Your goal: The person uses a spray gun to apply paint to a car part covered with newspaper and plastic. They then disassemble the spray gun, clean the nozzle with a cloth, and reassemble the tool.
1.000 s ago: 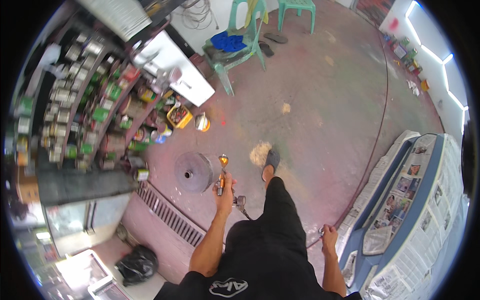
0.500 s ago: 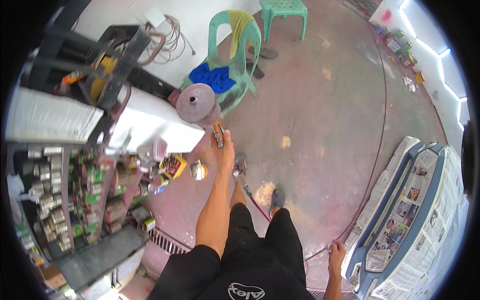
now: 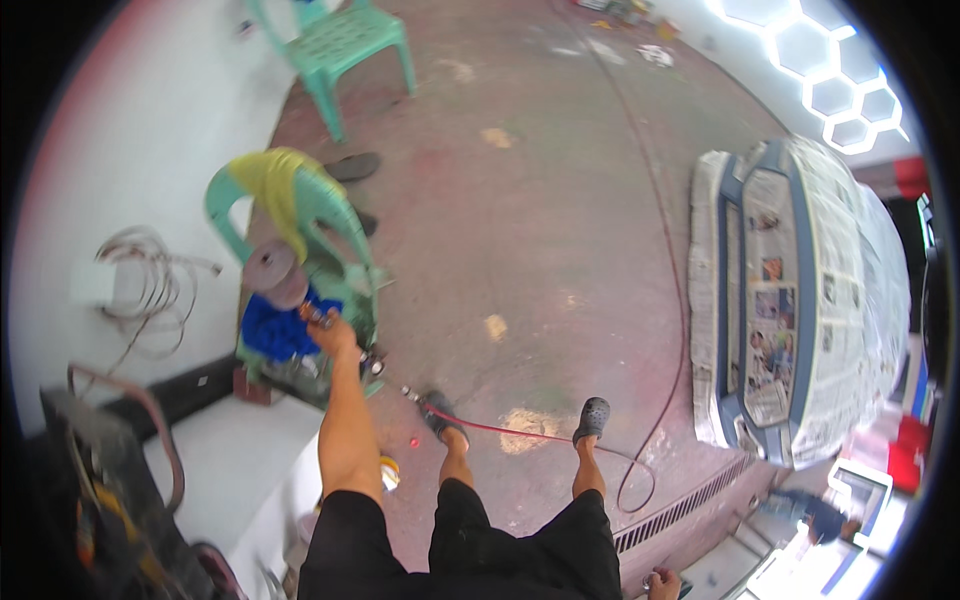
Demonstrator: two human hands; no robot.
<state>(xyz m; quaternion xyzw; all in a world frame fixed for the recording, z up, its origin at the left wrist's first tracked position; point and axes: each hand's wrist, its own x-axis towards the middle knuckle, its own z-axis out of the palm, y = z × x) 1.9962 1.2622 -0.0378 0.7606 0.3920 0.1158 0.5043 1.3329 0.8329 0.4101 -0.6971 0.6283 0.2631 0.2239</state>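
My left hand is closed on a spray gun with a large grey cup, held over a green plastic chair. A blue cloth lies on that chair, and a yellow cloth drapes over its back. Below the gun is a round gauge; a red hose with a silver fitting crosses above my feet. At the lower edge my right hand is mostly cut off, fingers curled around something small that I cannot make out.
A second green chair stands farther ahead. At right sits a newspaper-masked panel. A dark hose runs along the floor. Coiled cable hangs at left, above a cluttered dark rack. A person shows at lower right.
My view has swung toward the left, bringing the chairs down and nearer. My left hand with the gun has moved leftward over the chair; my right hand has dropped mostly out of frame.
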